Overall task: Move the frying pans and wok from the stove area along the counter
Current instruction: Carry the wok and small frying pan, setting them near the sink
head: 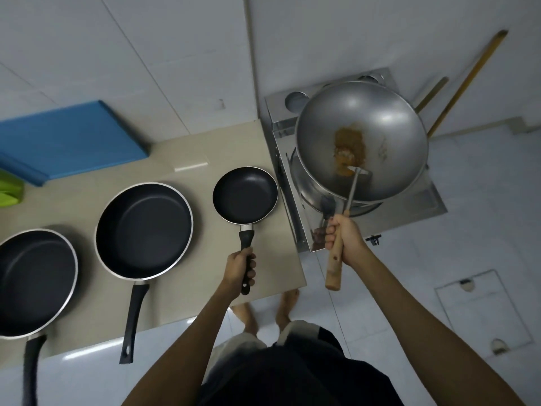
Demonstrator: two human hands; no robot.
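Note:
Three black frying pans lie in a row on the beige counter (205,150). My left hand (238,269) grips the black handle of the small pan (245,195), which rests at the counter's right end. A medium pan (144,230) sits to its left, and a large pan (32,281) is at the far left. A steel wok (361,139) with brown food in it sits on the metal stove (430,205). My right hand (342,237) holds the wooden handle of a spatula (352,189) whose blade is in the wok.
A blue board (70,139) leans at the back left of the counter, with something green (10,190) beside it. Wooden sticks (465,83) lean on the wall behind the stove. My bare feet stand on the white tiled floor below the counter edge.

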